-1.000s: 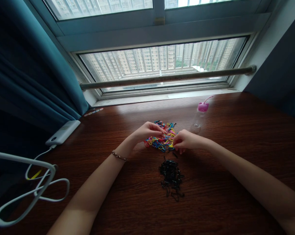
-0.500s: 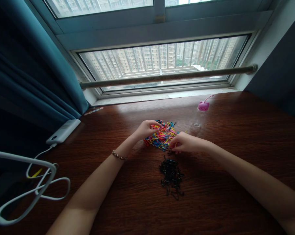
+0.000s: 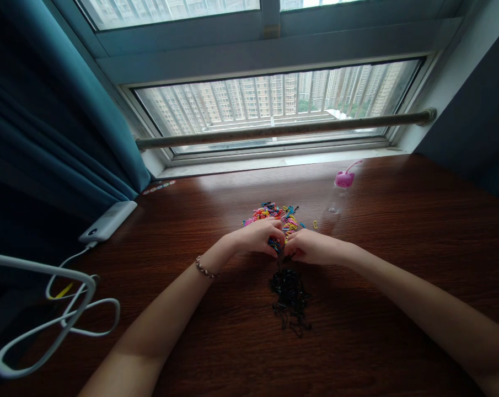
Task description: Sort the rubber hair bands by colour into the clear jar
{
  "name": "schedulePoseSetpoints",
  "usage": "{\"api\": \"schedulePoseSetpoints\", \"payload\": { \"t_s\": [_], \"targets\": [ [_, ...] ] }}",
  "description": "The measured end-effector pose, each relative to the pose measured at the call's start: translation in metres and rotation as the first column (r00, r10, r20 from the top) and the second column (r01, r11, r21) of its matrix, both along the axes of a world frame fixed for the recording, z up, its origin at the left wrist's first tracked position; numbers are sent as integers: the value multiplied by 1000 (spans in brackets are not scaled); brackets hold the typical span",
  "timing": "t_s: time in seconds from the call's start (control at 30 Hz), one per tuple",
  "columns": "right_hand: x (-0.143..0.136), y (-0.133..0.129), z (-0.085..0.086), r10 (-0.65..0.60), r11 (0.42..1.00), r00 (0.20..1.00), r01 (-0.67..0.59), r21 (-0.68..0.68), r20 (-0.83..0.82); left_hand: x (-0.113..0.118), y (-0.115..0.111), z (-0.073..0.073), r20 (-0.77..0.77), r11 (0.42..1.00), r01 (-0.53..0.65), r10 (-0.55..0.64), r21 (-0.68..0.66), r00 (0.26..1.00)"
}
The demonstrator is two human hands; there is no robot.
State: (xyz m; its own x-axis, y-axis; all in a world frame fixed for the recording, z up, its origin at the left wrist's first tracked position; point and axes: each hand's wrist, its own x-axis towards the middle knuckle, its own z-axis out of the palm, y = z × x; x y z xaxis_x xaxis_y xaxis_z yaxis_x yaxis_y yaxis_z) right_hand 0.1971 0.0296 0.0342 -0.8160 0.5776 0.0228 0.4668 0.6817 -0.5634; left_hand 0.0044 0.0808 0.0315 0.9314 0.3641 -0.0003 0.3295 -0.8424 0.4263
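A pile of small multicoloured elastic hair bands (image 3: 269,212) lies on the wooden table. My left hand (image 3: 259,234) reaches over the pile's near left side. Its thumb and fingers curve apart, with a few blue bands visible in the gap. My right hand (image 3: 309,246) rests at the near right edge of the pile, fingers pinched together. Dark bands (image 3: 279,259) show between the two hands, by the right fingertips; the exact contact is partly hidden. Just below both hands sits a separate heap of black hair bands (image 3: 289,298).
A clear bottle with a pink lid (image 3: 344,179) stands behind my right hand. One loose yellow band (image 3: 315,224) lies nearby. At left are a white power bank (image 3: 108,221) and its looped white cable (image 3: 87,298). A metal rail (image 3: 282,131) crosses the window.
My left hand has moved right and nearer to me, from the pile's far left side to beside my right hand. The right hand has barely shifted.
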Motion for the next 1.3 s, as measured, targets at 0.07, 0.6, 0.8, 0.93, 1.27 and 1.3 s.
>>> {"api": "schedulePoseSetpoints", "payload": {
  "t_s": [0.07,0.6,0.8,0.93,1.27,1.3],
  "targets": [
    [0,0,0,32,1000,997,-31,-3,66,0,0,-2,-2,1000,-6,6,31,1000],
    [13,27,-21,-398,914,877,352,-204,-268,-12,26,-21,416,828,-517,401,216,816],
    [36,64,-60,-426,816,838,519,255,-341,-25,43,-40,318,754,-637,572,161,756],
    [37,67,-69,-378,845,879,456,280,-292,-28,47,-47,200,820,-565,541,88,817],
    [36,63,-62,-454,801,782,569,189,-427,-33,53,-47,272,842,-539,526,-30,806],
    [36,61,-60,-474,783,755,597,174,-453,-34,55,-47,326,845,-531,520,-63,789]
  ]
}}
